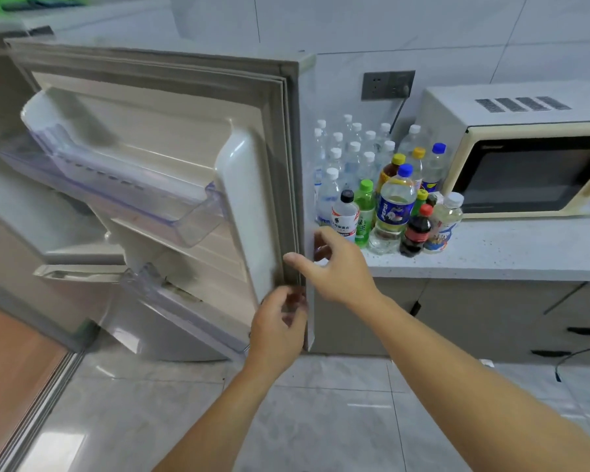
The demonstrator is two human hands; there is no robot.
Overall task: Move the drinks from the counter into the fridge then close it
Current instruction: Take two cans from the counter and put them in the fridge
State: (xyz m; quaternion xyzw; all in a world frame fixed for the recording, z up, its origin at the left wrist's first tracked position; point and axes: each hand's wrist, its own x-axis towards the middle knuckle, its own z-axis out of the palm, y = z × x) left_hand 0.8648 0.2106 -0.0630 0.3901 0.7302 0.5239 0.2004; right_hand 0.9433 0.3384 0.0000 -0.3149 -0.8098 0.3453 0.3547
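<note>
Both hands' grips close on the open fridge door edge mid-frame: left hand below, right hand above; drinks crowd the surface at right.

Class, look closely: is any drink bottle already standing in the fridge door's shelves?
No, the door shelves are bare; the bottles stand on the counter.

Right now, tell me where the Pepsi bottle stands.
In the head view the Pepsi bottle stands at the front of the cluster on the counter, right of the open fridge door, between a green-capped bottle and a small cola bottle.
</note>
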